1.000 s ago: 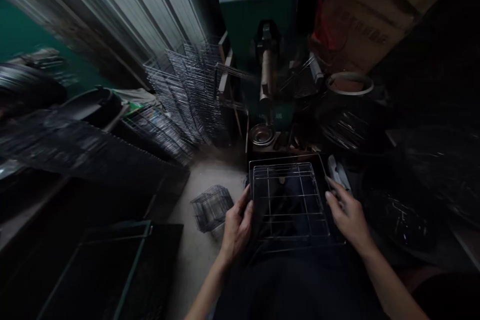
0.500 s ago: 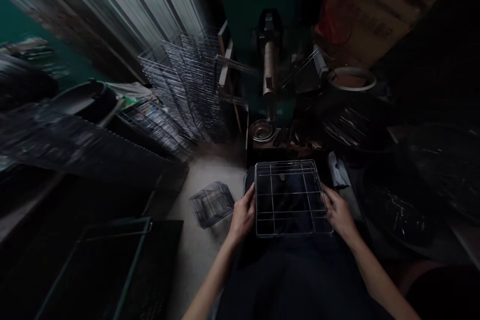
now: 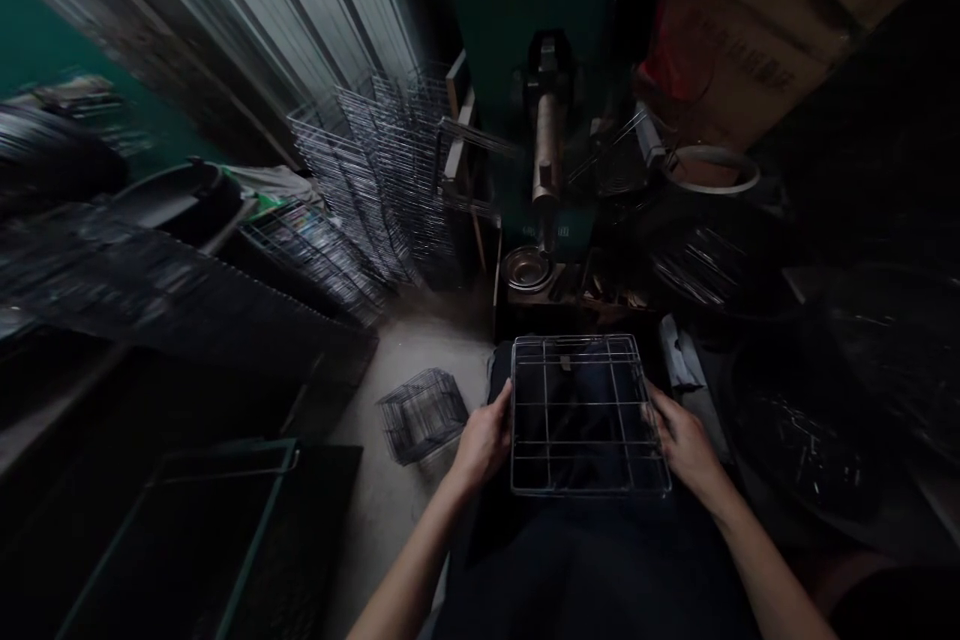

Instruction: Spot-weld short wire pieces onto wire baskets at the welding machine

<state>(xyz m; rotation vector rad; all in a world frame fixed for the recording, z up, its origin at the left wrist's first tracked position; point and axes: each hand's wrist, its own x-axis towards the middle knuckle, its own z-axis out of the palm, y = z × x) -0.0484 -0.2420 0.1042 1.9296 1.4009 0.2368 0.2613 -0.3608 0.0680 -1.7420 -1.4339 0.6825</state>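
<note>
A square wire rack [image 3: 546, 404] of thin metal rods lies above my lap, held from both sides. My left hand [image 3: 486, 435] grips its left edge, thumb along the side rod. On the opposite edge my right hand [image 3: 679, 428] is closed round the rods, its fingertips partly behind them. Beyond the rack stands a green machine [image 3: 487, 40] with a copper-coloured horizontal arm [image 3: 548, 145]. A small metal dish [image 3: 527, 268] sits below that arm.
Tall stacks of wire grids [image 3: 375, 170] stand at the left of the machine. A wire basket [image 3: 424, 415] rests on the floor. Dark basins [image 3: 802, 420] with metal pieces are at right, below cardboard boxes [image 3: 757, 50]. A green frame [image 3: 259, 540] lies lower left.
A red lamp on the machine's panel now shows in view. The surroundings sit slightly lower and mostly farther right in the picture. Both hands still hold the rack, which appears a little lower.
</note>
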